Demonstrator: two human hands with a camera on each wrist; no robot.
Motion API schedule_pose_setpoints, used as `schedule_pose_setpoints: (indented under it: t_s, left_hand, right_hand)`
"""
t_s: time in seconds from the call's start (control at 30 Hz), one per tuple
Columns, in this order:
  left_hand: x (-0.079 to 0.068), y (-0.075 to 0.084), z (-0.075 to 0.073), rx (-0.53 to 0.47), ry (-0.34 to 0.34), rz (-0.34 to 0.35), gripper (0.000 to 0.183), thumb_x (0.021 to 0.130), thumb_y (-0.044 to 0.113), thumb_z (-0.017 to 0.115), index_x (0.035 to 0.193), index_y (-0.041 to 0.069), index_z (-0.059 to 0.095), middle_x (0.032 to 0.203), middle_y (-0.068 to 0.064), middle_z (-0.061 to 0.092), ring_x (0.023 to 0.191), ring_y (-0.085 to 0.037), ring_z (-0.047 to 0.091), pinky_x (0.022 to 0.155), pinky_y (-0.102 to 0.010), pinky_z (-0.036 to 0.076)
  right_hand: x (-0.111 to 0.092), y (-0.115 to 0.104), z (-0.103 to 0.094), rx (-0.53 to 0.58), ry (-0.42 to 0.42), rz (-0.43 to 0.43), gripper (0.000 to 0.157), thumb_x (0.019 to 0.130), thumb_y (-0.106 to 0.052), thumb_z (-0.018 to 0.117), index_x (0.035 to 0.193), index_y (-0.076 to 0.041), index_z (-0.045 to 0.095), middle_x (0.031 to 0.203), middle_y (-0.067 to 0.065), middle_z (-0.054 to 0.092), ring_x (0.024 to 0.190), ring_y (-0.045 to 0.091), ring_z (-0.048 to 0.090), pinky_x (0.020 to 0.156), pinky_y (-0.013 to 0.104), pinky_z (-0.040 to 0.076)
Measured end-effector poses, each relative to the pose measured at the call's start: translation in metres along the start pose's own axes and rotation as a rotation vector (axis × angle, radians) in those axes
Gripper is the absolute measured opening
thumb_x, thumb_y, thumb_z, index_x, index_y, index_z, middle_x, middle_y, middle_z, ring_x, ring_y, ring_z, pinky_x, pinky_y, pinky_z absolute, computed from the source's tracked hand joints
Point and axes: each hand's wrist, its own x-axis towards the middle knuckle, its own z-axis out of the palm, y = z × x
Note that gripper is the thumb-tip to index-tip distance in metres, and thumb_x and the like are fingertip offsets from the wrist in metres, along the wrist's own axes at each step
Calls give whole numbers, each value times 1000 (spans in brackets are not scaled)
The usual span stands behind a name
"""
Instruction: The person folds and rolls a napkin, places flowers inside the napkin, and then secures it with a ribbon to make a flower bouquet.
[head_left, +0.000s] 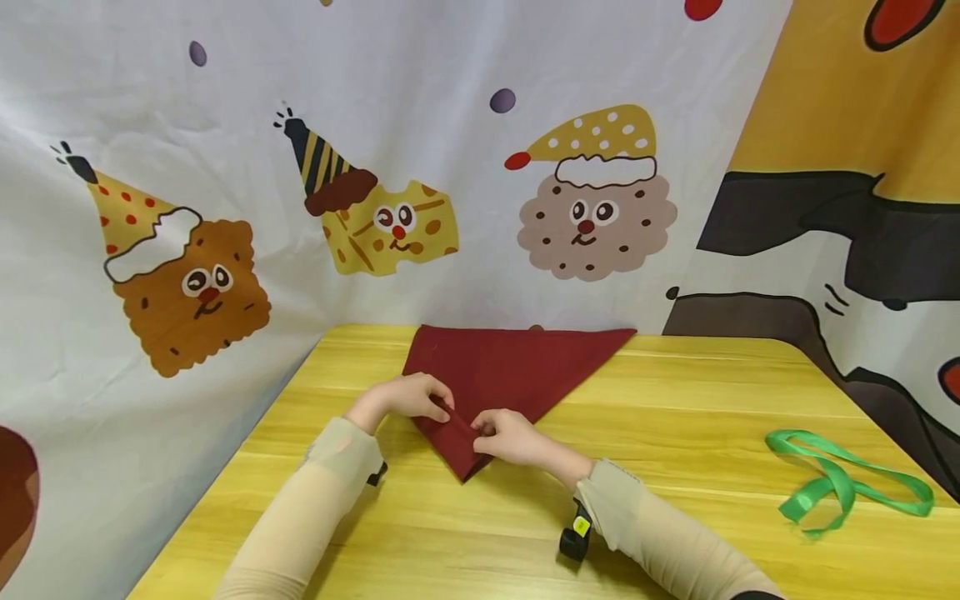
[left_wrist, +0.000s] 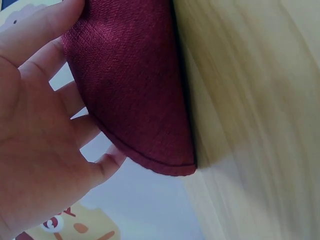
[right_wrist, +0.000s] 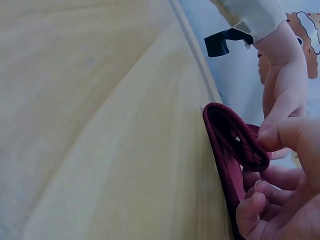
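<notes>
A dark red cloth (head_left: 510, 358) lies on the table, its long straight edge along the back and its near part narrowing to a point. Close to that point, a strip of it is folded over, and the right wrist view shows the fold end-on as a flattened loop (right_wrist: 232, 135). My left hand (head_left: 411, 395) pinches the folded edge on the left, thumb in front and fingers behind the cloth (left_wrist: 135, 90). On the right of the strip, my right hand (head_left: 510, 437) pinches the other end of the fold between thumb and curled fingers.
A loose green ribbon (head_left: 832, 483) lies looped on the right side of the wooden table (head_left: 675, 417). Behind the table hangs a printed curtain (head_left: 465, 50) with cartoon biscuits. Each wrist carries a small black camera (head_left: 575, 542).
</notes>
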Motion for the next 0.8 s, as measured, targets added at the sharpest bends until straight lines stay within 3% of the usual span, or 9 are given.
schedule_pose_setpoints:
  t_s: [0.13, 0.27, 0.37, 0.47, 0.53, 0.8]
  left_hand:
    - [7, 0, 4, 26, -12, -45, 4, 90, 24, 70, 87, 21, 69, 85, 10, 61, 81, -12, 51, 85, -43, 40]
    - [11, -1, 6, 58, -14, -68, 2, 89, 27, 70, 90, 26, 70, 89, 14, 62, 88, -11, 52, 99, -65, 23]
    - [11, -4, 4, 22, -13, -42, 7, 90, 23, 70, 97, 23, 72, 98, 13, 64, 94, -11, 53, 101, -57, 30]
    - [9, -7, 2, -41, -7, -13, 13, 92, 16, 67, 104, 18, 72, 107, 7, 65, 97, -13, 54, 91, -40, 43]
    - [7, -9, 0, -83, -6, -7, 16, 93, 14, 65, 108, 15, 71, 112, 2, 64, 101, -15, 54, 87, -34, 44]
    - [-2, -13, 0, -118, 47, -36, 27, 94, 14, 64, 120, 11, 68, 126, -5, 60, 117, -24, 52, 95, -42, 42]
  right_hand:
    - [0, 4, 0, 11, 9, -16, 25, 80, -8, 72, 103, -9, 61, 74, -3, 58, 66, 9, 53, 60, 25, 45]
    - [0, 7, -2, -6, -19, -53, 27, 83, -6, 74, 103, -14, 58, 74, -4, 57, 68, 10, 53, 62, 26, 45]
    - [0, 9, -4, -27, -43, -90, 22, 85, -7, 73, 99, -16, 59, 75, -5, 55, 68, 9, 51, 63, 27, 44]
    - [0, 12, -5, -48, -68, -127, 14, 87, -9, 71, 95, -17, 63, 73, -8, 54, 67, 7, 49, 64, 26, 42]
    - [0, 14, -6, -54, -95, -146, 11, 87, -9, 70, 93, -16, 66, 71, -9, 54, 65, 5, 49, 64, 25, 42]
    - [-2, 25, -13, 29, -227, -100, 26, 77, -6, 74, 99, -18, 68, 84, -9, 61, 57, 4, 47, 60, 21, 43]
